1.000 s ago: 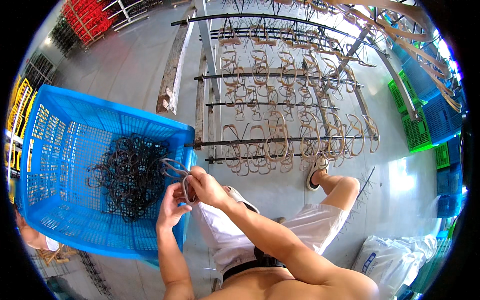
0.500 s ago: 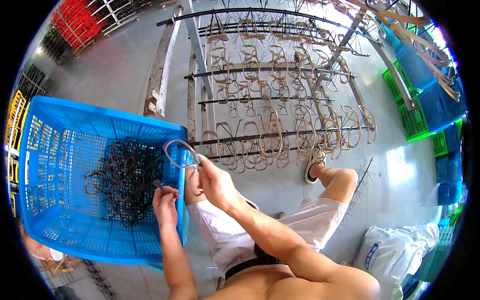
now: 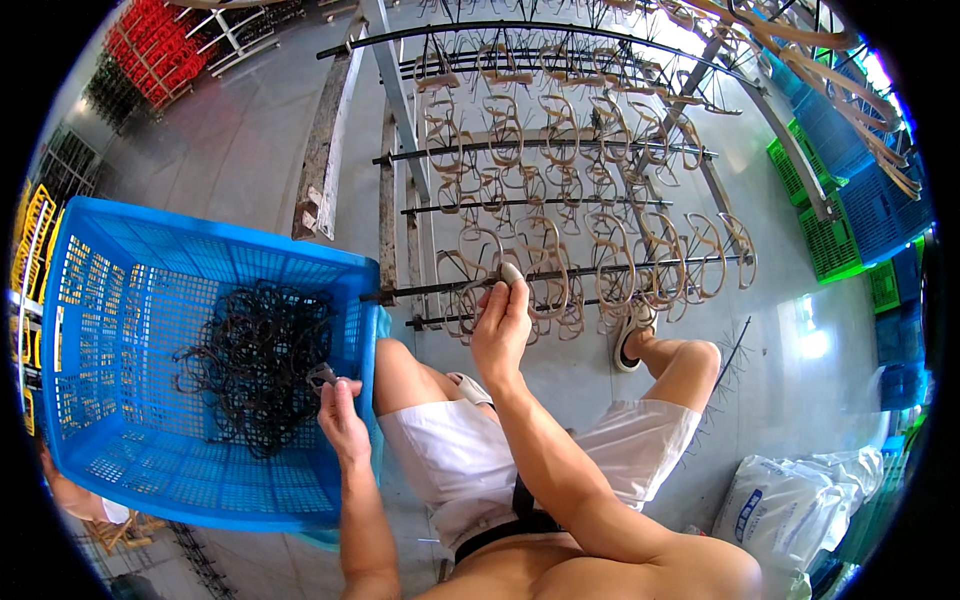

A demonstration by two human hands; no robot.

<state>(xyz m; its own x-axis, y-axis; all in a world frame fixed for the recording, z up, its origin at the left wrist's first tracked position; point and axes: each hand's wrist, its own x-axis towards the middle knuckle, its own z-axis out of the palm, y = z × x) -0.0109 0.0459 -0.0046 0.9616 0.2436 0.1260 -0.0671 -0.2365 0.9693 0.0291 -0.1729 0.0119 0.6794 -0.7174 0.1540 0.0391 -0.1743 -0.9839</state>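
Note:
My right hand point(image 3: 500, 325) is closed in a pinch on a beige loop-shaped piece point(image 3: 512, 272), beside the near end of a dark rod point(image 3: 408, 293) on the rack. Whether that piece touches the rod's thin prongs I cannot tell. Over the right side of a blue basket point(image 3: 215, 515), my left hand point(image 3: 342, 425) pinches a small dark loop-shaped piece point(image 3: 320, 375). Below its fingers lies a tangled heap of dark loop pieces point(image 3: 255, 350) in the basket.
Several rods with hanging beige loops point(image 3: 560, 130) span the metal rack point(image 3: 395, 100) ahead. Stacked blue and green crates point(image 3: 825, 235) line the right side, with white sacks point(image 3: 780, 500) nearer. Red pieces point(image 3: 155, 50) hang at the far left. A prong-covered rod point(image 3: 735, 350) stands beside my right knee.
My right hand has moved right and forward, from the basket's edge to the rack's near rod, carrying the loop. My left hand has shifted slightly, and a dark loop now shows at its fingertips.

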